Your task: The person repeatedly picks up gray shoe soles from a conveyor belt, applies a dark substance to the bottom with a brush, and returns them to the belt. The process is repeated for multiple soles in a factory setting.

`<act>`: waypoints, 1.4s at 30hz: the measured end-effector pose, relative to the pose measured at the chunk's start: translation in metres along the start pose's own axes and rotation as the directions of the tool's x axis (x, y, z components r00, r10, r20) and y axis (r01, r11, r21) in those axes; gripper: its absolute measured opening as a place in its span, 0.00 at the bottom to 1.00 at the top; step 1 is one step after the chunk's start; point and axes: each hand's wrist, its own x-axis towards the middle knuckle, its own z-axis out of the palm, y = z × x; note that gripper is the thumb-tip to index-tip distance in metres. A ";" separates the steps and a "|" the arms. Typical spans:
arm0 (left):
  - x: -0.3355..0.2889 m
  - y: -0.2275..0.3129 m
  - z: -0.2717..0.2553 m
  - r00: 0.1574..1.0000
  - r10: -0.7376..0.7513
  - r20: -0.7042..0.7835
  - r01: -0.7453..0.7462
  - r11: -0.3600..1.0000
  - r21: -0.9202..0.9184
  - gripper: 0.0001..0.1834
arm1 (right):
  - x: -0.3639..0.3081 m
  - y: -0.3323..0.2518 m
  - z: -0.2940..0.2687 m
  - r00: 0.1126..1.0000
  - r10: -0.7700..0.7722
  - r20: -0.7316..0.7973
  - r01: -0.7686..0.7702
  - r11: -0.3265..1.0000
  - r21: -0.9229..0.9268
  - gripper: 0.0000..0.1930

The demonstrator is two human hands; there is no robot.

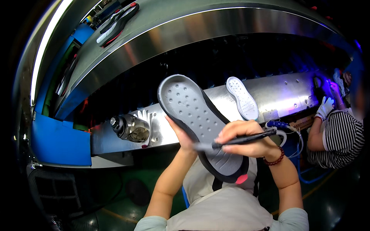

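Observation:
A large shoe sole (192, 111) with a grey dimpled inner face, black rim and a small red patch at its near end is held up in front of me, tilted. My left hand (180, 133) grips it from the left side; its fingers are partly hidden behind the sole. My right hand (250, 144) is closed round a black-handled brush (266, 134). The blurred brush tip is over the middle of the sole, at the left; whether it touches I cannot tell. Beyond my right hand, a white shoe sole (242, 98) lies on the metal bench (275, 94).
A dark-capped clear bottle (133, 129) and a white glove (142, 114) are on the bench at left. Above runs a conveyor belt (173, 17) carrying more soles (118, 25). At right, a co-worker in a striped top (343, 133) works near blue hoses (278, 124).

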 end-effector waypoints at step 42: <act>0.008 0.025 0.023 0.987 0.148 -0.067 -0.149 0.989 -0.011 0.45 | -0.035 0.020 -0.011 0.991 0.112 -0.071 -0.064 0.874 0.482 0.08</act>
